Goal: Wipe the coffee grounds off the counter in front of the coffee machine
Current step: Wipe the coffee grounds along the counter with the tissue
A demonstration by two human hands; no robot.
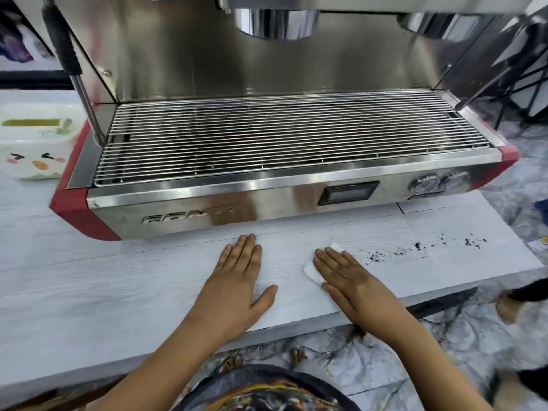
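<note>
Dark coffee grounds [415,247] lie scattered in a line on the pale counter [118,277], right of centre, in front of the steel coffee machine [267,197]. My right hand [347,277] lies flat, palm down, pressing a white folded tissue [312,271] onto the counter just left of the grounds. The tissue shows only past my fingers and thumb. My left hand [237,280] rests flat on the counter to the left, fingers together, holding nothing.
A white tub with a cartoon face [35,143] stands on the counter left of the machine. The counter ends at its right edge [527,256] and front edge, with a marbled floor [444,336] below. Another person's foot [510,307] is at the right.
</note>
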